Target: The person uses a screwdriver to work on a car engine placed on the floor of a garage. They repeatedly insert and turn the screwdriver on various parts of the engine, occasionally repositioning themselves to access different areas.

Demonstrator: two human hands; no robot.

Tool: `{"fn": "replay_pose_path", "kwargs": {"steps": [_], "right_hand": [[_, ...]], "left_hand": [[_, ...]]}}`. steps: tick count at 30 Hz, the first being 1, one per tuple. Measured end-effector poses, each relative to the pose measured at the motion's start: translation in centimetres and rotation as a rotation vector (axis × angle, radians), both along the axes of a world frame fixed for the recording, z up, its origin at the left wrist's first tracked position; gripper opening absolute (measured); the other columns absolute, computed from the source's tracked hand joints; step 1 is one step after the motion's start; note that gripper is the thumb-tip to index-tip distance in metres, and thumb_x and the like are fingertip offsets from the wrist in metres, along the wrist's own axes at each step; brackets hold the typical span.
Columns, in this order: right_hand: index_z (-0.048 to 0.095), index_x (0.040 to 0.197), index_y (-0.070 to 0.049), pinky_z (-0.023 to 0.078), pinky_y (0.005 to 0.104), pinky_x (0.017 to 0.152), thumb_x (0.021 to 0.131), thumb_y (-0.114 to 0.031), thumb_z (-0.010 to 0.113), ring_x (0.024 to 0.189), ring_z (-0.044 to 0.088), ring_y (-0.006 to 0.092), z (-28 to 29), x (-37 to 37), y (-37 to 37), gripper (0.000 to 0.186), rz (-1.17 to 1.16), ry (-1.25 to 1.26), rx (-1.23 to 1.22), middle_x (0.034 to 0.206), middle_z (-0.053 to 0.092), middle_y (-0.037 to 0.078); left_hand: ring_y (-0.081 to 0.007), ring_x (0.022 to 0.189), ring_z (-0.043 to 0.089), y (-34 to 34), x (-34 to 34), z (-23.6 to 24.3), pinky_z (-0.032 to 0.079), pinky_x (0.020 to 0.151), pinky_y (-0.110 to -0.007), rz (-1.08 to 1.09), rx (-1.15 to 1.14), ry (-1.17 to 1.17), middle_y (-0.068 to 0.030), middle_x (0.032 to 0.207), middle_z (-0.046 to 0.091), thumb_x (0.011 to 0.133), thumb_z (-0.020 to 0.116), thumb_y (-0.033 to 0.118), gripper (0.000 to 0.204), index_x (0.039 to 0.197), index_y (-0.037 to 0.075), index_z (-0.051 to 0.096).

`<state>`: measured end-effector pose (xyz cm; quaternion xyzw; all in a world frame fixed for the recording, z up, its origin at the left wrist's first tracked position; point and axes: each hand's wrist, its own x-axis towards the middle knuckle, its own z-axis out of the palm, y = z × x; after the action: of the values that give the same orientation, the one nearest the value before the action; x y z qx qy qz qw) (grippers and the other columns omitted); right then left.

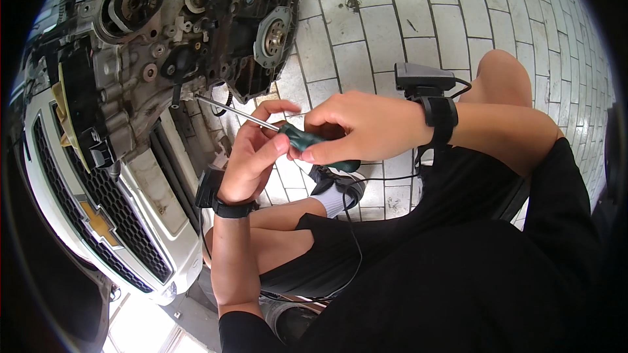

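A screwdriver with a dark green handle (pixel 307 142) and a long metal shaft lies across both my hands. My left hand (pixel 252 163) is closed round the front of the handle, thumb on top, where the shaft begins. Farther back, my right hand (pixel 366 127) grips the same handle between thumb and curled fingers. The shaft slants up to the left, its tip at the lower side of a greasy metal engine (pixel 150 59). Whether the tip sits in a screw is too small to tell. A round flange (pixel 273 38) shows on the engine's right end.
A white car front with a black mesh grille (pixel 98 202) stands at the left, below the engine. Pale tiles cover the floor (pixel 366 19). Straps with small devices (pixel 425 82) sit on my wrists, and a thin black cable (pixel 356 248) hangs across my lap.
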<state>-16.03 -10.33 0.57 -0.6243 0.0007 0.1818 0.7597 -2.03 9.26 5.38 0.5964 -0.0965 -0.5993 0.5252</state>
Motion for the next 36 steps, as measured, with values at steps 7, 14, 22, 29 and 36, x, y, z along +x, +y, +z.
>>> {"fn": "replay_pose_path", "kwargs": {"steps": [7,14,22,29,36], "right_hand": [[0.069,0.084,0.001,0.049,0.0343,0.057,0.084,-0.058,0.079,0.062,0.063,0.0207,0.8,0.0,-0.3,0.059,-0.028,-0.020,-0.165,0.071,0.067,0.010],[0.066,0.081,0.001,0.050,0.0343,0.058,0.081,-0.054,0.083,0.062,0.064,0.0213,1.2,0.0,-0.6,0.057,0.033,-0.056,-0.177,0.071,0.068,0.010],[0.070,0.087,0.004,0.051,0.0310,0.052,0.087,-0.055,0.076,0.054,0.062,0.0181,0.3,0.4,-0.3,0.059,-0.001,0.216,0.320,0.072,0.068,0.012],[0.067,0.087,0.002,0.045,0.0314,0.052,0.089,-0.040,0.080,0.055,0.057,0.0167,1.5,0.1,-0.9,0.044,0.060,-0.109,-0.181,0.067,0.064,0.008],[0.068,0.087,0.005,0.050,0.0387,0.057,0.092,-0.050,0.069,0.061,0.066,0.0247,1.6,0.0,-1.1,0.056,0.087,0.213,0.131,0.064,0.063,0.013]], "left_hand": [[-0.0085,0.068,0.063,0.4,0.3,0.3,0.046,0.060,-0.021,-0.015,0.030,-0.051,-0.0045,0.086,0.068,0.094,0.079,0.032,0.040,0.109,0.000,0.062],[-0.0048,0.065,0.059,0.5,-0.1,-0.2,0.043,0.056,-0.018,-0.037,0.049,-0.111,-0.0020,0.080,0.065,0.097,0.073,0.047,0.045,0.096,0.004,0.058],[-0.0140,0.072,0.066,0.6,0.3,0.0,0.050,0.063,-0.027,0.008,-0.060,0.027,-0.0073,0.091,0.070,0.096,0.075,0.021,0.037,0.121,-0.004,0.061],[-0.0120,0.069,0.065,1.1,0.5,-1.0,0.044,0.057,-0.023,0.006,-0.041,0.005,-0.0067,0.087,0.070,0.100,0.072,0.032,0.033,0.104,0.001,0.060],[-0.0119,0.080,0.066,-0.3,-0.3,-0.2,0.049,0.072,-0.025,0.041,-0.095,0.003,-0.0062,0.092,0.070,0.097,0.074,0.022,0.035,0.120,-0.001,0.061]]}}
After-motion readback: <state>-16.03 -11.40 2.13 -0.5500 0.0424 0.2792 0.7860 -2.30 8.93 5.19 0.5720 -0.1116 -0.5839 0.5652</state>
